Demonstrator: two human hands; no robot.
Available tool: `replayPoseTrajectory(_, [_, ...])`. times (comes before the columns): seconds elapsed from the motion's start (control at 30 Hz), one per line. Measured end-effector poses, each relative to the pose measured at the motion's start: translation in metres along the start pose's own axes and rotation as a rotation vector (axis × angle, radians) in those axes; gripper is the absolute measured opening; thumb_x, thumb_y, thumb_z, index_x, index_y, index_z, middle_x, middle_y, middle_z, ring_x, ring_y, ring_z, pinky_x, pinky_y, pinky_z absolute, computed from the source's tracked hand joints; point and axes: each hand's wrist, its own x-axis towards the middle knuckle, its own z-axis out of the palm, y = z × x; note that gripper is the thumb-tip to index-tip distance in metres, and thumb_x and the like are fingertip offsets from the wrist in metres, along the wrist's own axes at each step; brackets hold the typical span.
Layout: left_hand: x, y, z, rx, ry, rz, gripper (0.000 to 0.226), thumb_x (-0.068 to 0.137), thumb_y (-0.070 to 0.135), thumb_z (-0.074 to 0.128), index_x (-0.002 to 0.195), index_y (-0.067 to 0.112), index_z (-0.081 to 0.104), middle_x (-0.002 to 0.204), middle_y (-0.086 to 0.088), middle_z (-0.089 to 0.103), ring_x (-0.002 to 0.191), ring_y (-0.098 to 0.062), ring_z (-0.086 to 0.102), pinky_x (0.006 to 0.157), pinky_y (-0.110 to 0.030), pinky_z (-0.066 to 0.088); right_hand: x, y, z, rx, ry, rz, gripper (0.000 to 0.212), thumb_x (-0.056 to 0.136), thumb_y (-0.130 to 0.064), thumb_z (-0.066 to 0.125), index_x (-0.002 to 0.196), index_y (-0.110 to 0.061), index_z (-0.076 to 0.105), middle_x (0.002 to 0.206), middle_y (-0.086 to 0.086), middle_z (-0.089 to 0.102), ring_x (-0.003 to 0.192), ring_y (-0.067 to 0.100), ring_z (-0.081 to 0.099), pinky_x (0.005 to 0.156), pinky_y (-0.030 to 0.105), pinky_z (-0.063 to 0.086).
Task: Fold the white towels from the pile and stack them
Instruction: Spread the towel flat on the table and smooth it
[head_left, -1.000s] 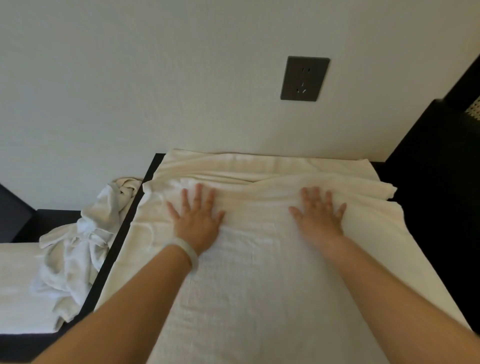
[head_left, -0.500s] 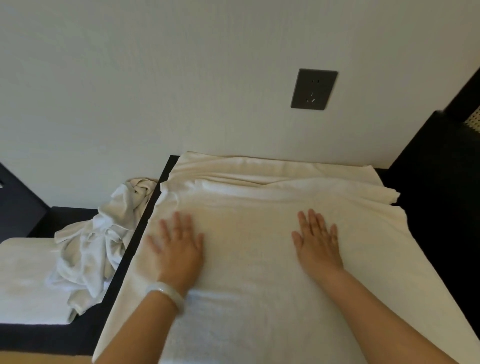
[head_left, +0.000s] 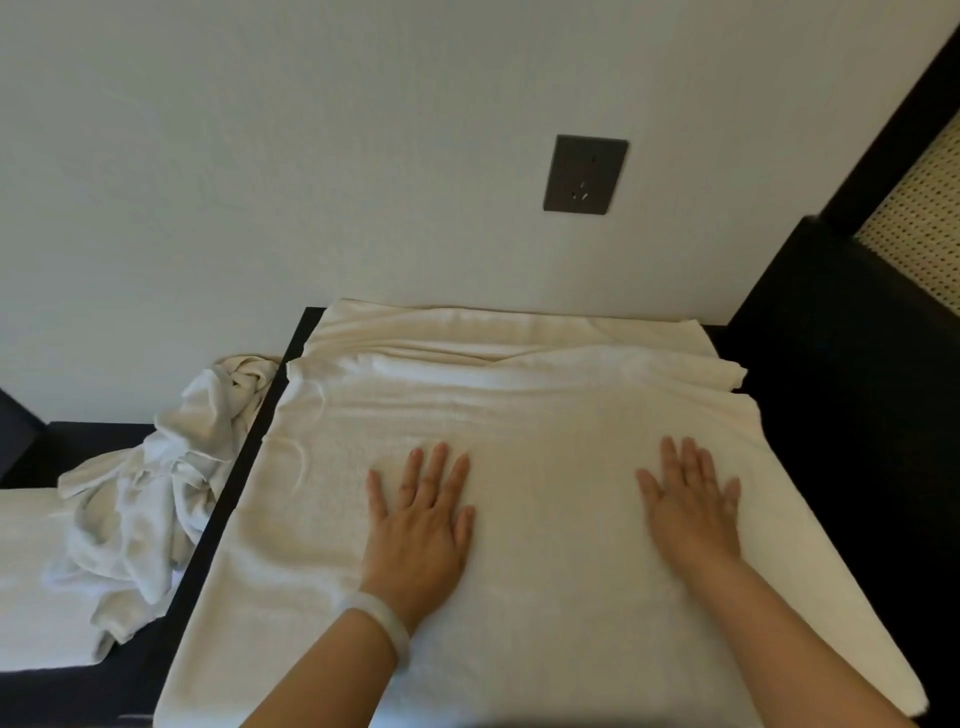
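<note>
head view: a pale textured wall (head_left: 260, 156) is seen across the whole upper half, from nine through twelve to two o'clock. below it, a dark tabletop (head_left: 231, 493) is pushed against the wall, and most of it is covered by a large white towel (head_left: 545, 415) spread flat at the centre, with its far edge bunched into long folds at twelve o'clock. a dark furniture frame (head_left: 857, 338) is set at three o'clock, just beside the tabletop, and a pale cane panel (head_left: 919, 218) is fitted into it at two o'clock. a crumpled pile of white towels (head_left: 156, 493) is heaped at nine o'clock on a lower dark surface, touching the tabletop's left edge, and a flat white towel (head_left: 31, 571) is partly buried under that pile at eight o'clock. the left hand (head_left: 415, 535) is laid palm down on the spread towel at six o'clock, fingers straight and spread wide; the right hand (head_left: 691, 519) is pressed flat at four o'clock, fingers straight and close together. nothing is gripped by either. a dark wall socket (head_left: 585, 174) is mounted at one o'clock. a white bracelet (head_left: 382, 623) is worn on the left wrist.
</note>
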Motion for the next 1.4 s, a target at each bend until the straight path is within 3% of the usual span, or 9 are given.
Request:
replayPoseTrajectory(0.2, [-0.001, 0.000, -0.002, 0.000, 0.005, 0.005, 0.072, 0.083, 0.055, -0.017, 0.153, 0.037, -0.015, 0.161, 0.010, -0.018, 0.148, -0.017, -0.020, 0.117, -0.057, -0.010, -0.037, -0.008, 0.017, -0.074, 0.040, -0.441, 0.059, 0.104, -0.048, 0.019, 0.157, -0.032, -0.002, 0.165, -0.008, -0.007, 0.152, 0.010, -0.009, 0.122, 0.037, -0.011])
replayPoseTrajectory(0.47, [-0.001, 0.002, -0.003, -0.019, 0.011, 0.005, 0.072, 0.082, 0.055, -0.018, 0.151, 0.035, -0.017, 0.160, 0.010, -0.019, 0.148, -0.016, -0.020, 0.117, -0.058, -0.009, -0.007, 0.070, -0.017, -0.003, -0.063, 0.119, 0.064, 0.099, -0.064, 0.017, 0.155, -0.042, -0.005, 0.165, -0.007, -0.010, 0.152, 0.026, -0.010, 0.117, 0.064, -0.002])
replayPoseTrajectory(0.63, [-0.002, -0.001, -0.001, 0.010, 0.015, 0.013, 0.068, 0.086, 0.054, -0.017, 0.151, 0.036, -0.020, 0.159, 0.010, -0.023, 0.147, -0.018, -0.022, 0.117, -0.058, -0.010, -0.049, -0.004, 0.014, -0.080, -0.003, -0.415, 0.062, 0.099, -0.059, 0.016, 0.154, -0.042, -0.007, 0.161, -0.015, -0.016, 0.152, 0.014, -0.011, 0.119, 0.052, -0.008])
replayPoseTrajectory(0.77, [-0.004, -0.015, -0.005, 0.015, -0.009, 0.042, 0.057, 0.100, 0.054, 0.000, 0.151, 0.037, -0.020, 0.158, 0.010, -0.026, 0.148, -0.017, -0.021, 0.118, -0.054, -0.012, -0.032, 0.023, 0.003, -0.011, 0.007, 0.000, 0.064, 0.103, -0.053, 0.017, 0.158, -0.028, -0.003, 0.166, -0.002, -0.006, 0.152, 0.020, -0.007, 0.122, 0.047, -0.004])
replayPoseTrajectory(0.83, [-0.008, -0.031, -0.008, -0.003, -0.025, -0.115, 0.060, 0.100, 0.055, 0.005, 0.153, 0.036, -0.016, 0.161, 0.006, -0.022, 0.149, -0.020, -0.019, 0.118, -0.056, -0.010, -0.026, 0.032, -0.013, 0.050, -0.044, 0.165, 0.069, 0.101, -0.057, 0.017, 0.159, -0.023, 0.000, 0.166, 0.001, -0.005, 0.152, 0.028, -0.007, 0.121, 0.051, -0.003])
replayPoseTrajectory(0.9, [-0.016, -0.045, -0.011, -0.042, -0.010, -0.320, 0.067, 0.095, 0.059, 0.000, 0.155, 0.031, -0.012, 0.163, -0.002, -0.016, 0.149, -0.030, -0.017, 0.117, -0.061, -0.005, -0.032, 0.013, -0.016, 0.026, 0.014, 0.077, 0.070, 0.100, -0.058, 0.018, 0.159, -0.022, 0.004, 0.166, 0.002, -0.002, 0.152, 0.030, -0.007, 0.121, 0.052, -0.004])
replayPoseTrajectory(1.0, [-0.035, -0.048, -0.010, -0.014, 0.003, -0.268, 0.071, 0.087, 0.065, -0.016, 0.150, 0.032, -0.022, 0.161, -0.001, -0.023, 0.148, -0.030, -0.022, 0.116, -0.062, -0.008, -0.059, -0.028, -0.003, -0.005, 0.027, -0.189, 0.068, 0.098, -0.061, 0.012, 0.157, -0.032, -0.004, 0.165, -0.007, -0.008, 0.151, 0.022, -0.014, 0.118, 0.052, -0.011])
replayPoseTrajectory(1.23, [-0.032, -0.068, 0.000, -0.023, -0.003, -0.238, 0.069, 0.083, 0.071, -0.014, 0.145, 0.045, -0.028, 0.157, 0.012, -0.029, 0.146, -0.024, -0.028, 0.114, -0.065, -0.009, -0.054, -0.033, 0.020, -0.098, -0.050, -0.121, 0.078, 0.081, -0.071, -0.012, 0.152, -0.041, -0.018, 0.163, -0.010, -0.019, 0.150, 0.029, -0.017, 0.115, 0.065, -0.008])
replayPoseTrajectory(1.4, [0.007, -0.072, -0.006, -0.018, -0.019, -0.284, 0.067, 0.090, 0.068, -0.002, 0.148, 0.042, -0.024, 0.160, 0.009, -0.026, 0.148, -0.027, -0.023, 0.112, -0.068, -0.008, -0.010, -0.050, 0.016, -0.085, -0.049, -0.119, 0.072, 0.088, -0.070, -0.004, 0.153, -0.041, -0.015, 0.164, -0.010, -0.017, 0.151, 0.028, -0.015, 0.113, 0.067, -0.009])
